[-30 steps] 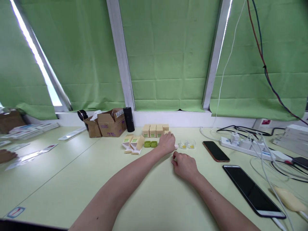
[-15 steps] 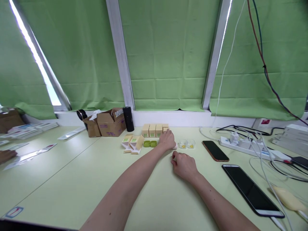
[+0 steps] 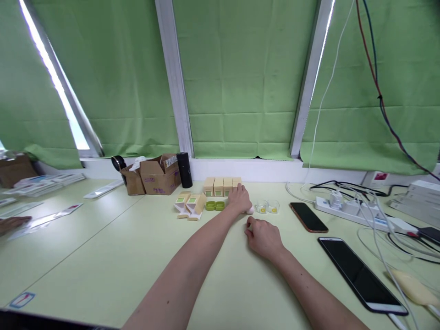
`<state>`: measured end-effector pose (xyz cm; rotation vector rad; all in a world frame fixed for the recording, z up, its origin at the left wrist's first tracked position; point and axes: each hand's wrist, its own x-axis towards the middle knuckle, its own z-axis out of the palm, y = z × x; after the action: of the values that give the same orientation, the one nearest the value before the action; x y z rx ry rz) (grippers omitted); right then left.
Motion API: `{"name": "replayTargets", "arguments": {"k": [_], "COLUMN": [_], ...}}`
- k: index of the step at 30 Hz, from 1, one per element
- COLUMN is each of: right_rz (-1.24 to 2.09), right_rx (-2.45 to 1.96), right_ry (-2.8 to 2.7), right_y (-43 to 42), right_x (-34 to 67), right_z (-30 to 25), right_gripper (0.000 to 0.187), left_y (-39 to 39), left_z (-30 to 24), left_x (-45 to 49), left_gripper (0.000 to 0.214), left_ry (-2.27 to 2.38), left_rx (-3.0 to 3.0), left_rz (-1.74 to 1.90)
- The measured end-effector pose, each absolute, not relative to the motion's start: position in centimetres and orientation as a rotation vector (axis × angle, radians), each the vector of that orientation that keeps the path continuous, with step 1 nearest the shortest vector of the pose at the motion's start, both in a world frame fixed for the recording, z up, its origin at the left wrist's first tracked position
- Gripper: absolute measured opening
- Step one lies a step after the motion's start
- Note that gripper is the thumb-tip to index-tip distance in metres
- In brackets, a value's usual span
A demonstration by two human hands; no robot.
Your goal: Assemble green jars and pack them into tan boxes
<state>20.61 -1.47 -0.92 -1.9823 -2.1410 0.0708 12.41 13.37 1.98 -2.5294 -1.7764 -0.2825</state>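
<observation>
The right-end box (image 3: pixel 236 180) stood better aligned in the row of boxes (image 3: pixel 218 187) than one second before, so the row seemed neater. The left hand (image 3: pixel 239 199) partly covered it, grip impossible to tell; the right hand (image 3: pixel 263 236) rested nearby, fingers curled together.

Far side of the left grip (image 3: pixel 239 199) hidden, perhaps against the rightmost beige box (image 3: pixel 237 180).

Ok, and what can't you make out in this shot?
All in the head view:
Left hand: its back hides whether it holds anything.
Right hand: its curl hides anything inside.
Pink thing: too small to identify, partly hidden by the left hand.
Box labels: too small to read.
Another person's hand: cut off by the left edge.
</observation>
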Motion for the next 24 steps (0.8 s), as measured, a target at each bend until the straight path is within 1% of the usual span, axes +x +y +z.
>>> {"name": "replayTargets", "arguments": {"k": [6, 9, 12, 16, 24], "right_rz": [0.072, 0.067, 0.071, 0.062, 0.062], "right_rx": [-1.978, -1.971, -1.963, -1.953, -1.938], "right_ry": [-2.133, -2.136, -2.139, -2.134, -2.123], "right_y": [-1.4, -1.3, -1.4, -1.4, -1.5], "right_x": [20.6, 20.6, 20.6, 20.6, 20.6], "right_z": [-1.0, -1.0, -1.0, -1.1, -1.2], "right_gripper": [0.018, 0.018, 0.017, 0.017, 0.015], "left_y": [13.4, 13.0, 12.3, 10.8, 7.2], "left_z": [1.6, 1.4, 1.6, 2.2, 2.2], "left_x": [12.2, 11.8, 10.8, 8.1, 0.6], "left_gripper": [0.076, 0.077, 0.069, 0.051, 0.034], "left_ry": [-1.784, -1.788, -1.764, -1.71, -1.641], "left_rx": [-2.537, -2.534, -2.528, -2.517, -2.494], "left_rz": [-0.314, -0.356, -0.422, -0.508, -0.531]}}
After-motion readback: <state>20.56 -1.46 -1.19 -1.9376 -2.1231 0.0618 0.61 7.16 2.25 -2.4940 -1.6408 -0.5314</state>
